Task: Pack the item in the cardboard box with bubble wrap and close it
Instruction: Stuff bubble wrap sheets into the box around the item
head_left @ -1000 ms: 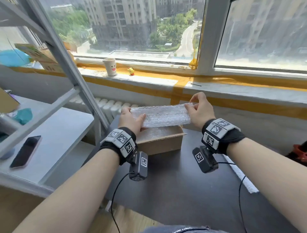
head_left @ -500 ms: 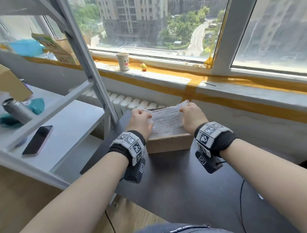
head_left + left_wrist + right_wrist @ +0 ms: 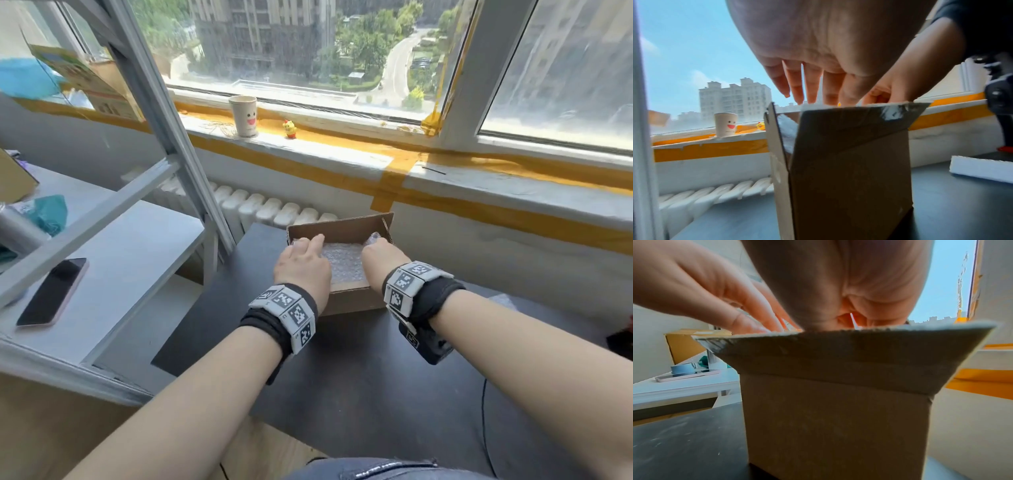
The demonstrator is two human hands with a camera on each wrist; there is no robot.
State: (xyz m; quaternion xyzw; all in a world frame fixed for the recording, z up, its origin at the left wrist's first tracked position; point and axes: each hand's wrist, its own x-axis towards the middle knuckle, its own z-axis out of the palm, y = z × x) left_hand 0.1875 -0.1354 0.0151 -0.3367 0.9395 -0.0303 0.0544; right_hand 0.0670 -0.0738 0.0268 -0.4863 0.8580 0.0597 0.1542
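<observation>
From the head view, the box (image 3: 342, 267) stands open on the dark table (image 3: 359, 377), near the radiator side. A sheet of bubble wrap (image 3: 342, 262) lies inside it, covering what shows of the floor. The left hand (image 3: 301, 265) reaches in with fingers stretched flat on the wrap; the right hand (image 3: 383, 258) dips in at the other end, where a bit of wrap bunches up by the wall. Its fingers are hidden, so I cannot tell whether it pinches the wrap or only presses. No item shows in the box.

The left wrist view looks up the box (image 3: 849, 162) from outside. The left hand (image 3: 807, 56) hangs over the rim with fingers straight and slightly spread, holding nothing. A flap (image 3: 777, 146) stands up at the side, with white wrap (image 3: 787, 131) showing behind it.

The right wrist view shows the box (image 3: 834, 410) with its near flap (image 3: 838, 345) folded outward. The right hand (image 3: 859, 288) goes down behind it, fingers out of sight.

By my reading, the lining is nearly done. The item, any covering wrap and closing the flaps remain.
</observation>
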